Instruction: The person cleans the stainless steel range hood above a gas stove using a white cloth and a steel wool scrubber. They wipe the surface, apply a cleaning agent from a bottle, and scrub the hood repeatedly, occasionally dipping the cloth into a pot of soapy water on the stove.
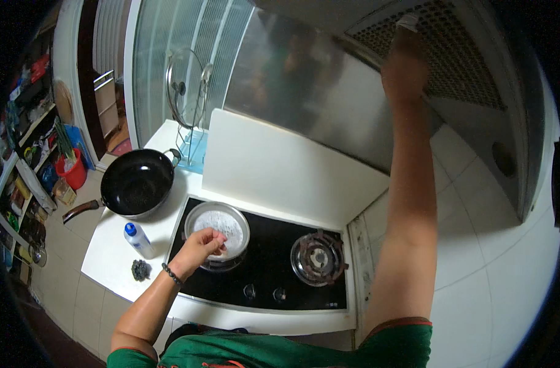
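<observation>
My right hand (404, 76) is raised high at the perforated underside of the range hood (464, 43). Its fingers close on a crumpled white piece (407, 23), cloth or paper, which is pressed near the mesh. Low on the left, my left hand (201, 248) hangs over the near side of a round metal pan (248, 232). The fingertips are pinched together, and whatever may be between them is hidden. Whitish, foamy-looking contents (221, 224) fill the pan, which sits on the left burner of the black gas stove (261, 245).
A black wok (137, 183), a white bottle with a blue cap (140, 240) and a dark scouring ball (140, 270) stand on the white counter at left. Behind them a glass lid (185, 89) leans in a rack. A white panel (280, 162) borders the stove; the right burner (318, 259) is uncovered.
</observation>
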The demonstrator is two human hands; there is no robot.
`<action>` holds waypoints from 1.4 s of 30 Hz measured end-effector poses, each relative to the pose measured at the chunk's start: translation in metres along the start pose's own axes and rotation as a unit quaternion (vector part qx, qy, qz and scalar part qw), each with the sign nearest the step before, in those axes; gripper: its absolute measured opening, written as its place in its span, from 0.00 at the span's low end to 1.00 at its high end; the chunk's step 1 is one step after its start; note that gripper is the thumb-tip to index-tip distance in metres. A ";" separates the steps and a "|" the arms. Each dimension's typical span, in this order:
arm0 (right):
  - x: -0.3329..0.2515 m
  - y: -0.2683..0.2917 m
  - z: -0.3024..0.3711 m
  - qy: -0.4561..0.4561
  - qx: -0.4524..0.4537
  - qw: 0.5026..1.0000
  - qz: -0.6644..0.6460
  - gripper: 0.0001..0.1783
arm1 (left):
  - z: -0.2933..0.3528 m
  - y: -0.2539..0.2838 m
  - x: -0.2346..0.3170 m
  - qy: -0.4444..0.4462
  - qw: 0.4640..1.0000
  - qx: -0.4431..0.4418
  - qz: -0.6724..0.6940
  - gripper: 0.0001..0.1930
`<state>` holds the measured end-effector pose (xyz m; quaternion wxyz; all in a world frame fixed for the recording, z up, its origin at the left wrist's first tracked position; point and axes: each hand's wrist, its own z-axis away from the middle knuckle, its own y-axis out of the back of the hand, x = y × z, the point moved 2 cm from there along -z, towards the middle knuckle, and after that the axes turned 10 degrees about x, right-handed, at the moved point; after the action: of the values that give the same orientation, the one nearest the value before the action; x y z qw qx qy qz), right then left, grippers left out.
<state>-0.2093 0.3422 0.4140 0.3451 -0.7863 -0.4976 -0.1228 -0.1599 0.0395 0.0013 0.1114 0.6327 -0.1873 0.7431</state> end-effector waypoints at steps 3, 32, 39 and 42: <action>-0.003 0.003 0.019 0.006 -0.026 0.999 -0.021 0.12 | 0.004 -0.009 0.003 -0.002 1.000 -0.010 0.006 0.08; -0.004 0.045 -0.042 -0.297 -0.341 0.889 -0.076 0.20 | 0.007 -0.035 -0.043 0.047 0.989 0.017 0.136 0.07; 0.032 0.028 -0.025 -0.052 -0.189 0.980 0.018 0.24 | 0.011 -0.039 -0.030 0.037 0.989 0.016 0.140 0.06; 0.026 0.024 -0.034 -0.057 -0.227 0.968 0.085 0.23 | 0.006 -0.040 -0.038 0.037 0.989 0.020 0.140 0.07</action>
<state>-0.1708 0.3311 0.4430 0.1376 -0.8892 -0.4069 -0.1576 -0.1316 0.0762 -0.0296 0.0003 0.5749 -0.2544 0.7777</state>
